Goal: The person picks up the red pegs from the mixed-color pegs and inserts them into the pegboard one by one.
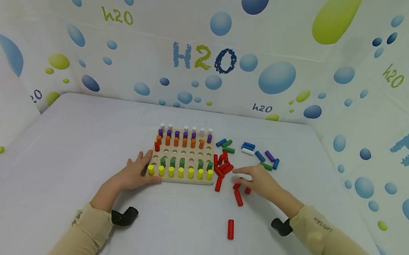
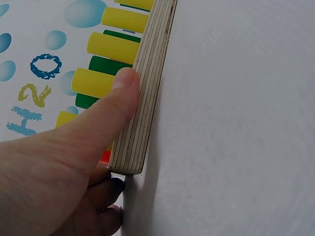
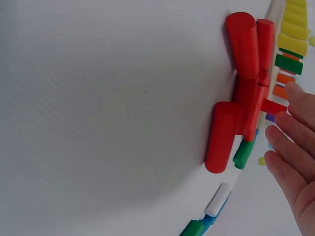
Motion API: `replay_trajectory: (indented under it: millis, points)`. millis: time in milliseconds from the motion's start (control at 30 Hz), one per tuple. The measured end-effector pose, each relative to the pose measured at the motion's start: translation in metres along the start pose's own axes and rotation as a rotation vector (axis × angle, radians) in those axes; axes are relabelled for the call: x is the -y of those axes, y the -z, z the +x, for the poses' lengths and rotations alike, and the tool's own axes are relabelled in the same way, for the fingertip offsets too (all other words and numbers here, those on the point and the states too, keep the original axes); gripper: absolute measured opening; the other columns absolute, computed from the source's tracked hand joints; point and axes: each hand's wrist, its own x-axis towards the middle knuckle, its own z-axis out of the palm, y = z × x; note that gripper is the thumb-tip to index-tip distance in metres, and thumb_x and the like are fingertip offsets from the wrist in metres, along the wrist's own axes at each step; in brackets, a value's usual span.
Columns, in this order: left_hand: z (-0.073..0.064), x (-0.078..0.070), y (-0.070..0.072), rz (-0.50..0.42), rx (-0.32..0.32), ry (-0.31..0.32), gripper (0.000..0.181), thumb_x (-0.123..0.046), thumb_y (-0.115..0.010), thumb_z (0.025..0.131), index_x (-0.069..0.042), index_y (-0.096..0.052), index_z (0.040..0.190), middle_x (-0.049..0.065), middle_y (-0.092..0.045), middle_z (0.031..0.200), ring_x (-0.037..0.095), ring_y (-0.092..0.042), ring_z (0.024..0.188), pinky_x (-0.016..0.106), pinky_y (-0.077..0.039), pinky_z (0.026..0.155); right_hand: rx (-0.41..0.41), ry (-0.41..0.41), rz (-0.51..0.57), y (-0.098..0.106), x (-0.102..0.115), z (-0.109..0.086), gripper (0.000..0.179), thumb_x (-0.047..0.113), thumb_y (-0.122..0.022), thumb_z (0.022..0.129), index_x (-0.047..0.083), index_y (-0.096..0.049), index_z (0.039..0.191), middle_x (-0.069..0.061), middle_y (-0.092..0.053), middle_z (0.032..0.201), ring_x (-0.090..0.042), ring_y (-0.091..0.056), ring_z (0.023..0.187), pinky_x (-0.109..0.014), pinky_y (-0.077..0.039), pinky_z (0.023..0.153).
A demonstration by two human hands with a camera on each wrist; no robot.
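Note:
A wooden pegboard (image 1: 182, 180) bears rows of white, purple, orange, green and yellow pegs, plus one red peg (image 1: 157, 146) at its left side. Bare holes show between the orange and yellow rows. My left hand (image 1: 137, 170) holds the board's near left corner, its thumb (image 2: 129, 78) against the front edge and the fingers around the left side. Over the loose red pegs (image 3: 244, 44) right of the board hovers my right hand (image 1: 261, 181), fingers extended. Its fingertips are close to the pile (image 1: 225, 167), with no peg seen between them.
Behind the right hand lie blue, green, white and purple pegs, among them a white peg (image 1: 247, 152) and a purple peg (image 1: 269, 156). One red peg (image 1: 230, 229) lies apart toward the front of the white table (image 1: 175, 243). A printed cloth (image 1: 120, 62) rises behind and beside the table.

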Motion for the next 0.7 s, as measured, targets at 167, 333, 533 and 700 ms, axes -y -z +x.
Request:
replay_trajectory:
  millis: [167, 333, 533, 700]
  points:
    - [0.0004, 0.0010, -0.0005, 0.002, -0.001, 0.000, 0.103, -0.050, -0.064, 0.080, 0.005, -0.005, 0.144, 0.028, -0.006, 0.148, 0.041, 0.003, 0.135, 0.058, 0.005, 0.105, 0.035, 0.087, -0.119, -0.0047, -0.0013, 0.0001, 0.026, 0.009, -0.067, 0.082, 0.005, -0.067, 0.108, -0.008, -0.068, 0.101, -0.021, -0.065, 0.093, -0.028, -0.053, 0.075]
    - [0.0016, 0.0024, -0.0017, 0.009, -0.005, -0.002, 0.103, -0.051, -0.063, 0.080, 0.005, -0.005, 0.144, 0.028, -0.007, 0.148, 0.042, 0.002, 0.135, 0.058, 0.004, 0.105, 0.039, 0.150, -0.196, -0.0095, -0.0010, -0.0012, 0.024, 0.006, -0.069, 0.080, 0.005, -0.067, 0.105, -0.004, -0.070, 0.094, -0.018, -0.066, 0.086, -0.021, -0.052, 0.071]
    - [0.0021, 0.0027, -0.0022, 0.007, -0.008, 0.000, 0.104, -0.052, -0.064, 0.079, 0.005, -0.006, 0.144, 0.028, -0.007, 0.147, 0.042, 0.002, 0.135, 0.058, 0.004, 0.105, 0.056, 0.178, -0.224, -0.0095, -0.0002, -0.0028, 0.024, 0.005, -0.068, 0.081, 0.004, -0.067, 0.104, -0.006, -0.070, 0.094, -0.015, -0.066, 0.081, -0.020, -0.052, 0.069]
    - [0.0009, 0.0010, -0.0011, 0.000, -0.004, 0.007, 0.104, -0.052, -0.064, 0.079, 0.005, -0.005, 0.144, 0.028, -0.007, 0.147, 0.042, 0.002, 0.135, 0.058, 0.004, 0.105, 0.099, 0.199, -0.229, -0.0088, 0.0004, -0.0039, 0.018, 0.005, -0.066, 0.082, 0.007, -0.069, 0.100, -0.005, -0.070, 0.092, -0.012, -0.065, 0.074, -0.018, -0.052, 0.066]
